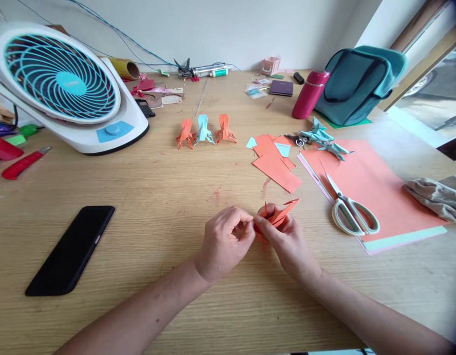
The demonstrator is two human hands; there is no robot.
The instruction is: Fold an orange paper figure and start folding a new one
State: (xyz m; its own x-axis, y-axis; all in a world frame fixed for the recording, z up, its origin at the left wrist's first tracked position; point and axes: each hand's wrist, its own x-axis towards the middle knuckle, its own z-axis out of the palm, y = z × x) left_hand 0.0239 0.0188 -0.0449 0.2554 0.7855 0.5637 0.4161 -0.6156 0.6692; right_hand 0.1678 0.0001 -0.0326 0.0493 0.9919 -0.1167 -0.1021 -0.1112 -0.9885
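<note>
Above the middle of the table, an orange folded-paper figure (281, 215) with narrow pointed flaps is in my right hand (289, 241). The thumb lies on top of the paper, and the fingers curl behind it. My left hand (226, 239) pinches at the figure's left end, its fingertips meeting my right thumb; they hide the bit of paper between them. Farther back stand three finished-looking paper figures with thin legs: an orange one (185, 133), a light blue one (203, 129) and another orange one (225, 128).
Orange paper scraps (275, 170) lie beyond my hands. White-handled scissors (351, 212) rest on stacked coloured sheets (390, 197) at right, near blue paper figures (318, 132). A black phone (70, 251), red cutter (24, 163) and fan (117, 108) are left; a pink bottle (311, 93) and teal bag (357, 86) stand behind.
</note>
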